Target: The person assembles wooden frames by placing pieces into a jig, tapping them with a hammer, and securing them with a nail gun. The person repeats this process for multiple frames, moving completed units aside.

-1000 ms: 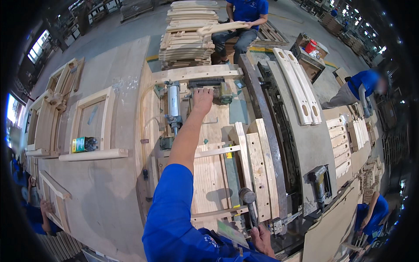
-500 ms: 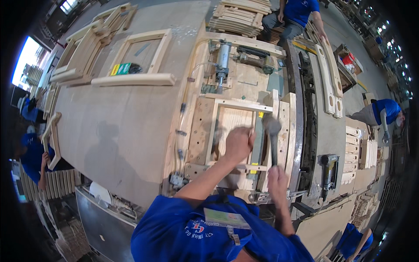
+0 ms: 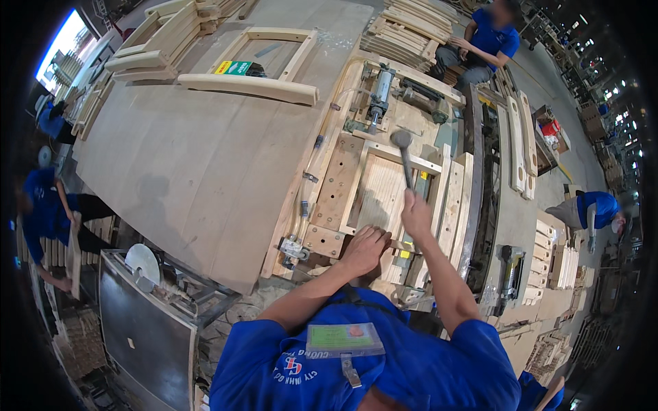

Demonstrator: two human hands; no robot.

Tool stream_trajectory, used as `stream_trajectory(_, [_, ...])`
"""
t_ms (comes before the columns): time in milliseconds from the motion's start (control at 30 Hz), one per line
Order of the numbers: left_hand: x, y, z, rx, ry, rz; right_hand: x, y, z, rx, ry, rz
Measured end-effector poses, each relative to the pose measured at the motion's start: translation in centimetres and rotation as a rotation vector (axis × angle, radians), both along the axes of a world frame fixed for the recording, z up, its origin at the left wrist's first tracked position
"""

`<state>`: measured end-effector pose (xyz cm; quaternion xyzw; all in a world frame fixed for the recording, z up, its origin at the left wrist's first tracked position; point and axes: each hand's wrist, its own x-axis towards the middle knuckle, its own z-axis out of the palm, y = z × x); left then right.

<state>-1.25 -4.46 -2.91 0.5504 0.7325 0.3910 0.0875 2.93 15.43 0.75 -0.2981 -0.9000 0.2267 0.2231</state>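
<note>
My right hand (image 3: 416, 214) is closed around the handle of a mallet (image 3: 406, 161), whose dark rounded head is raised over the far rail of a pale wooden frame (image 3: 404, 158). The frame lies in a wooden clamping jig (image 3: 340, 175) with a drilled block along its left side. At the frame's near rail my left hand (image 3: 367, 250) bends its fingers over the wood; the thumb side is partly hidden. Just beyond the frame sits a pneumatic cylinder (image 3: 380, 92), its rod pointing toward me.
On the left table (image 3: 205, 157) lie another wooden frame (image 3: 248, 90) with a green-yellow box (image 3: 236, 68), and stacked frames (image 3: 154, 51). A nail gun (image 3: 509, 274) rests at right. A co-worker (image 3: 490, 41) sits beyond the jig; another (image 3: 51, 212) holds a wooden piece at left.
The mallet and my right hand have moved up and left, toward the frame's far rail. My left hand has dropped from above the frame's middle to its near rail. The view has shifted.
</note>
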Motion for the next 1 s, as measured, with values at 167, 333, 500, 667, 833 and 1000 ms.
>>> stream_trajectory(167, [-0.3,-0.4,-1.2,-0.094,0.044,0.020,0.3,-4.0,15.0,-0.588,0.251,0.155])
stream_trajectory(333, [0.1,-6.5,3.1,0.138,-0.036,0.218,9.4,-9.2,16.6,-0.576,0.468,0.240])
stream_trajectory(500, [-1.9,-10.4,8.1,0.244,-0.029,0.381,18.4,-14.2,1.2,-0.386,-0.063,0.101])
stream_trajectory(667, [-2.8,-8.2,9.0,0.231,0.060,0.314,13.9,-11.4,8.2,-0.888,0.272,-0.138])
stream_trajectory(833, [-1.5,-6.3,9.1,0.139,0.045,0.213,13.8,-3.4,9.6,-0.195,0.207,-0.369])
stream_trajectory(1000, [0.9,-5.7,7.1,0.078,-0.052,0.043,14.7,3.0,5.0,-0.129,-0.077,-0.584])
